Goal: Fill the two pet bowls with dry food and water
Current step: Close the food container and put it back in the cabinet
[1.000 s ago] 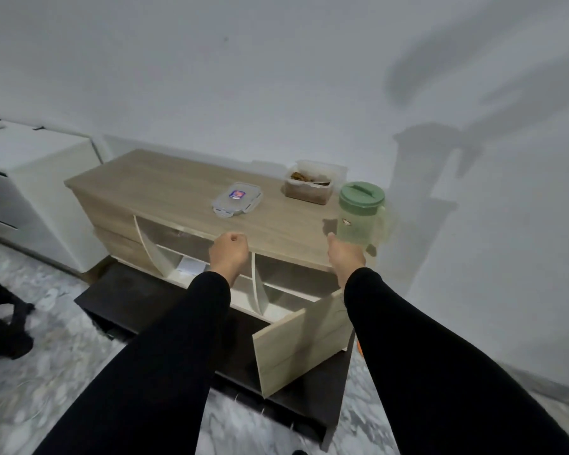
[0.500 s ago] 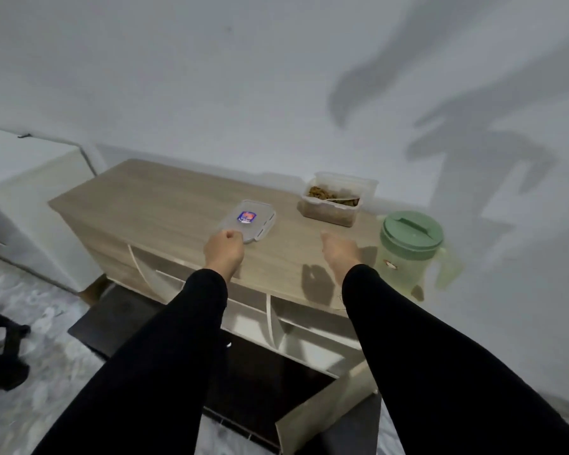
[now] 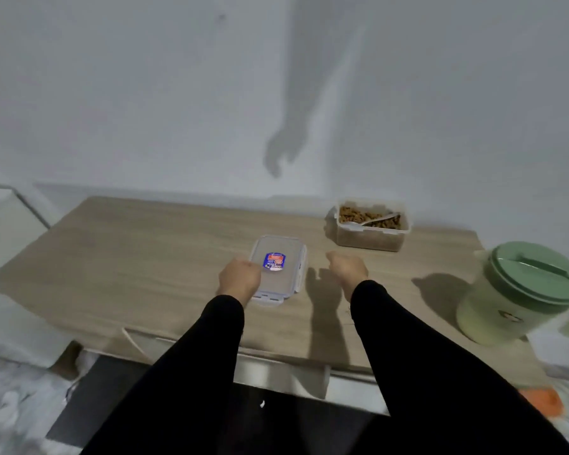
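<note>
On the wooden cabinet top (image 3: 145, 257) lies a clear snap-lock lid (image 3: 280, 267) with a blue and red sticker. Behind it to the right stands an open clear container of dry food (image 3: 370, 229) with a pale scoop in it. A green-lidded water pitcher (image 3: 519, 293) stands at the cabinet's right end. My left hand (image 3: 239, 279) is over the lid's left edge, its fingers curled down out of sight. My right hand (image 3: 349, 269) hovers just right of the lid with fingers loosely curled, holding nothing. No pet bowl is in view.
A white wall rises right behind the cabinet. A white unit (image 3: 4, 231) stands to the left. Below the cabinet top are open shelves and a dark base (image 3: 184, 405). Marbled floor shows at the lower left, and something orange (image 3: 542, 400) lies on the floor at the right.
The view has come closer and looks down on the cabinet top. My right hand let go of the pitcher, which now stands at the right end. Both hands moved to the lid.
</note>
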{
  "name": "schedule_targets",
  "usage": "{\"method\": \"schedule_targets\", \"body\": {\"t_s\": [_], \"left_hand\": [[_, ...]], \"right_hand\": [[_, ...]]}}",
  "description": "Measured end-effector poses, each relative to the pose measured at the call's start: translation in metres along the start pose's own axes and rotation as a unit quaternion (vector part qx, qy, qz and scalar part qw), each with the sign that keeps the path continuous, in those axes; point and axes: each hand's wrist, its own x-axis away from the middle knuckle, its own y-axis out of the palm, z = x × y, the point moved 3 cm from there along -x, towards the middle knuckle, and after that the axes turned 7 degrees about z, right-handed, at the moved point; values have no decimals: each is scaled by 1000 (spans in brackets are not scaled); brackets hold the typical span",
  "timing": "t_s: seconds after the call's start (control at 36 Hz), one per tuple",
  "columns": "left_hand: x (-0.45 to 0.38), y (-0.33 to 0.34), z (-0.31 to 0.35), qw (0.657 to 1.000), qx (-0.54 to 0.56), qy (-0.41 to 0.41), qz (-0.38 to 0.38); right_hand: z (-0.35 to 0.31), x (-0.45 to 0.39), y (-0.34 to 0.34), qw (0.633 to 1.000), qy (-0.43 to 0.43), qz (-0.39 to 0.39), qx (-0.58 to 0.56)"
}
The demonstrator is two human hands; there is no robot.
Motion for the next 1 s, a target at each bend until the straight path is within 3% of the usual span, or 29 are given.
{"method": "schedule_targets", "body": {"t_s": [0.17,0.31,0.58,0.78,1.0], "left_hand": [[-52,5,-25,991,-92,-7,-98],[-52,6,-27,991,-61,-30,-115],[-81,22,-52,988,19,-99,-113],[-96,41,-64,983,98,-108,-112],[-74,28,-42,989,57,-112,-80]], "right_hand": [[-18,-3,47,998,-16,14,66],[-31,-17,64,994,-29,28,103],[-49,-39,95,989,-33,6,141],[-49,-48,103,983,-23,-51,176],[-45,-53,101,979,-31,-45,195]]}}
